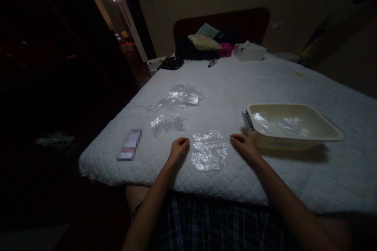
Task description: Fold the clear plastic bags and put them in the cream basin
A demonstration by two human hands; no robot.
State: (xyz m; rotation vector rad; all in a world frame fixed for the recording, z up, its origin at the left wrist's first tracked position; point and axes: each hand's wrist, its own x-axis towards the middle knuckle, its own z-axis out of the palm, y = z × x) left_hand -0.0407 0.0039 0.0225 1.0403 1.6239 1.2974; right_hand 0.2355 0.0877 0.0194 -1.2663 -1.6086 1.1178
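Note:
A clear, crinkled plastic bag (209, 151) lies spread out on the white quilted bed, near its front edge. At its upper left side is my left hand (179, 148), thumb and fingers pinched together at the film's edge. My right hand (245, 146) mirrors it on the other side, fingertips closed in a pinch by the bag's right edge. The film there is so transparent that its exact border is hard to see. Just beyond lie a smaller crumpled plastic bag (166, 124) and a larger heap of clear plastic (185, 96).
A cream plastic bin (294, 144) with a grey latch stands close to my right hand, clear plastic inside. A blurred-out flat object (130, 145) lies at left. Toward the headboard are a white box (250, 51), a pillow (204, 42) and dark cloth.

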